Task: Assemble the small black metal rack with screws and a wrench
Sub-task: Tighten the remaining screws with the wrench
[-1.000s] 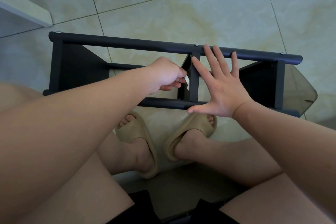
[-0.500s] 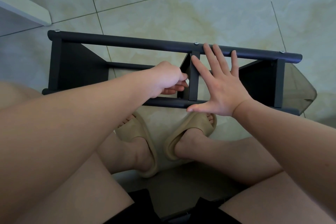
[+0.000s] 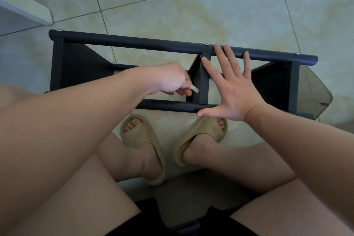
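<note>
The black metal rack (image 3: 134, 41) lies on its side on the tiled floor in front of me. My left hand (image 3: 170, 79) is curled around a small silvery wrench (image 3: 194, 88), whose tip sits at the left face of the rack's middle divider (image 3: 203, 80). My right hand (image 3: 232, 87) is spread flat with straight fingers, pressing against the divider and the top rail, thumb along the lower rail (image 3: 166, 105). Silver screw heads (image 3: 206, 44) show on the top rail. The screw under the wrench is hidden.
My feet in beige slippers (image 3: 145, 140) rest on the floor just below the rack. A white furniture edge (image 3: 24, 6) stands at the upper left. A translucent grey plastic piece (image 3: 314, 94) sticks out at the rack's right end.
My left hand has shifted slightly, turning at the divider, and the wrench's silvery end now shows below the fingers. My right hand has stayed pressed on the rack.
</note>
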Available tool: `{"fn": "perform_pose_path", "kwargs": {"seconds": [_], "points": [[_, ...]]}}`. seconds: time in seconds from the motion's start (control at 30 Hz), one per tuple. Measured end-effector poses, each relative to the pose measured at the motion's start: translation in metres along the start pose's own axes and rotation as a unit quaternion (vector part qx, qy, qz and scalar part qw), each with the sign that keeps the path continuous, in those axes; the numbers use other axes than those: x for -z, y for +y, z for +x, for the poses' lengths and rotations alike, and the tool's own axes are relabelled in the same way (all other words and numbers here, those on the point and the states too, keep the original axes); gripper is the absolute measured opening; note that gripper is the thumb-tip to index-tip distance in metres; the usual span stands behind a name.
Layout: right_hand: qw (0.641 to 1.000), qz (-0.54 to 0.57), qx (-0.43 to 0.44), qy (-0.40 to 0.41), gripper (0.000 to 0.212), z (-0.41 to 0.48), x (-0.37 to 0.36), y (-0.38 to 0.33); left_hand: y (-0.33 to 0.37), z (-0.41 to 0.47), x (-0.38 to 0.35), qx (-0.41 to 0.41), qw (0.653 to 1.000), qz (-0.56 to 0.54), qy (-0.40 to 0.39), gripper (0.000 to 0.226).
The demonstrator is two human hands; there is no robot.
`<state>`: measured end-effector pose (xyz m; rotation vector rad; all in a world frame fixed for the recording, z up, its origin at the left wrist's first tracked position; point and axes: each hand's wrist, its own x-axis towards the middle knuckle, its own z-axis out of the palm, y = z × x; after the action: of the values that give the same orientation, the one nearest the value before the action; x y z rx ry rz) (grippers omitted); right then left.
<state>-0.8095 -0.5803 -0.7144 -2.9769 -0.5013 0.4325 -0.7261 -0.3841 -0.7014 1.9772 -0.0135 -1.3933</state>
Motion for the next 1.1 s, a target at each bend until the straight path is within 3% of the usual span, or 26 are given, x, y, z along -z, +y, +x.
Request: {"fn": "perform_pose_path", "kwargs": {"seconds": [0.2,0.3,0.63,0.87,1.0,1.1], "points": [[1.000,-0.007,-0.002,0.000,0.130,0.000,-0.001,0.000,-0.006,0.000,0.002,-0.068,0.976,0.200,-0.058,0.019],[1.000,-0.006,0.000,0.003,0.129,0.000,-0.001,0.000,-0.006,0.002,0.002,-0.079,0.966,0.239,-0.060,0.022],[1.000,-0.004,0.000,0.006,0.129,0.000,-0.001,0.001,-0.004,0.005,0.001,-0.071,0.956,0.276,-0.068,0.021],[1.000,-0.003,0.001,0.007,0.129,0.000,-0.002,0.001,0.002,0.000,0.015,-0.056,0.945,0.321,-0.009,0.020],[1.000,-0.002,-0.001,0.004,0.129,0.000,-0.002,0.001,0.006,0.001,0.014,-0.068,0.950,0.304,0.015,0.020],[1.000,-0.003,0.001,0.006,0.129,0.000,-0.002,0.001,0.008,0.001,0.012,-0.064,0.974,0.215,0.029,0.022]]}}
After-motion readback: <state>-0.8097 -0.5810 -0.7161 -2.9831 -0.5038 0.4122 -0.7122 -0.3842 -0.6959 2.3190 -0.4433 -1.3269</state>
